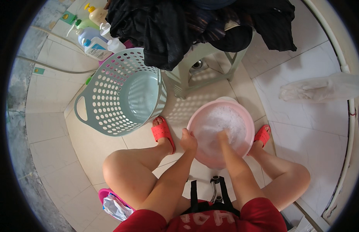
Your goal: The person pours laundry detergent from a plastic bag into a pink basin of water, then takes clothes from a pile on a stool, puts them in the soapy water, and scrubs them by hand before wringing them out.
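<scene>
A round pink plastic basin [250, 121] stands on the tiled floor between my feet. It holds cloudy water with white suds [230, 116] on top. My left hand [188, 141] grips the basin's left rim, thumb uppermost. Past the wrist, my right hand [223, 135] dips into the soapy water near the middle. Its fingers are under the surface, so whether they hold anything is hidden. Nothing solid shows through the foam.
A grey-green perforated laundry basket [109, 123] stands left of the basin. Dark clothes [165, 32] hang over a plastic stool [179, 76] ahead. Pump bottles [94, 43] cluster at the upper left. A pink bin [103, 193] with a plastic bag sits by my left leg.
</scene>
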Available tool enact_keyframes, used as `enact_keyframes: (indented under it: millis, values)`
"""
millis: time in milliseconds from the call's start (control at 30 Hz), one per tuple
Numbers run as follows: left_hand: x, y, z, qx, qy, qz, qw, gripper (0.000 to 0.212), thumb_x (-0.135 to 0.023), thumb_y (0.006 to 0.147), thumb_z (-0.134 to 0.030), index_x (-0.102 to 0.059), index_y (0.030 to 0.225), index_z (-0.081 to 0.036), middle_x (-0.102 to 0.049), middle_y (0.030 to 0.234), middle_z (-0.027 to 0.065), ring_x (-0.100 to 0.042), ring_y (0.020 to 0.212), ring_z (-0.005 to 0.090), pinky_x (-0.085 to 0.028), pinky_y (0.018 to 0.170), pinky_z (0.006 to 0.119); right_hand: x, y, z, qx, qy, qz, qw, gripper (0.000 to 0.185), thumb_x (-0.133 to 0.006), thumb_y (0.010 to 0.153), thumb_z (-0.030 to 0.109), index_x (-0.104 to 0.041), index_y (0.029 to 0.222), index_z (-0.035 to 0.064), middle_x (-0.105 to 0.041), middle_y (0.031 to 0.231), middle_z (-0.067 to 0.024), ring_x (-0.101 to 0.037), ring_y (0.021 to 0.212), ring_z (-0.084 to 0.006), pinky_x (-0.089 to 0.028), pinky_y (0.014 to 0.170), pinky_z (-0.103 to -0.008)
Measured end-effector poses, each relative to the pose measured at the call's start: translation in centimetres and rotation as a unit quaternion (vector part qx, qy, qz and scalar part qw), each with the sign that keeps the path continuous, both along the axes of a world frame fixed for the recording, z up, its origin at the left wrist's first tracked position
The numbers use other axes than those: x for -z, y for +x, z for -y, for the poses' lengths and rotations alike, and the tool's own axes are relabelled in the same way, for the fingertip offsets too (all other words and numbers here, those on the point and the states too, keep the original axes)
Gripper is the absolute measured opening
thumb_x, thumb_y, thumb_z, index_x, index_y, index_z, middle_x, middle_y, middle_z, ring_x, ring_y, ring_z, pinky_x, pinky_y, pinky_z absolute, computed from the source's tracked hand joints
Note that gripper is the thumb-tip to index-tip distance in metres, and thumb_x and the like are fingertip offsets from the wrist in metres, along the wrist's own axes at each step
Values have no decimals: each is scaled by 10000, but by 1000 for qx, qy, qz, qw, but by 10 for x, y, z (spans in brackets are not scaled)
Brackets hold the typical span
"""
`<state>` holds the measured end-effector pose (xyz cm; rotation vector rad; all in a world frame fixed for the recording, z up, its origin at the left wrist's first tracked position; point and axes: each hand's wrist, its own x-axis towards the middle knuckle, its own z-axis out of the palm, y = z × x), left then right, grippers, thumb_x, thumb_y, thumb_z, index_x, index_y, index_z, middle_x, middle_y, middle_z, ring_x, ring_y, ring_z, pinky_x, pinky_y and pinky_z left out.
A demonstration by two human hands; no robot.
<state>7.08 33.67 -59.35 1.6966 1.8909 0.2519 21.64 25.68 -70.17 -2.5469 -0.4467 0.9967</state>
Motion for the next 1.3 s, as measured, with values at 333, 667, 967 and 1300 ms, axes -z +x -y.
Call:
enact_keyframes:
  millis: [333, 667, 967, 1300]
  values:
    - [-5, -18, -2, -21, -12, -16, 1000, 160, -517, 805, -144, -392, 864, -63, -587, 804, 174, -555, 722, 402, -421, 621, 473, 33, -16, -55, -155, -41, 80, 984, 431, -566, 721, 157, -522, 1088, -64, -536, 1100, -235, -510, 1038, -338, -375, 925, -354]
    - [6, -5, 1, -3, -12, -11, 1000, 199, -539, 788, -156, -397, 886, -57, -590, 801, 199, -555, 735, 419, -422, 618, 493, 10, -89, -45, 141, 220, -276, 925, 364, -415, 808, 91, -477, 1127, -74, -517, 1111, -231, -501, 1035, -309, -405, 864, -366]
    - [-5, -6, 0, -3, -4, 6, 1000, 170, -526, 795, -135, -391, 858, -54, -575, 758, 194, -547, 711, 421, -411, 590, 496, -168, -91, -38, 369, 278, -694, 552, 423, -378, 731, -46, -454, 1148, -54, -480, 1186, -133, -492, 1057, -227, -394, 872, -318]
    - [-4, -4, 0, -15, -24, 0, 1000, 137, -507, 809, -136, -395, 844, -65, -577, 768, 189, -541, 707, 424, -414, 598, 489, -93, -85, 10, 314, 377, -640, 591, 454, -438, 721, -71, -462, 1173, -43, -519, 1145, -152, -494, 1063, -240, -420, 911, -308]
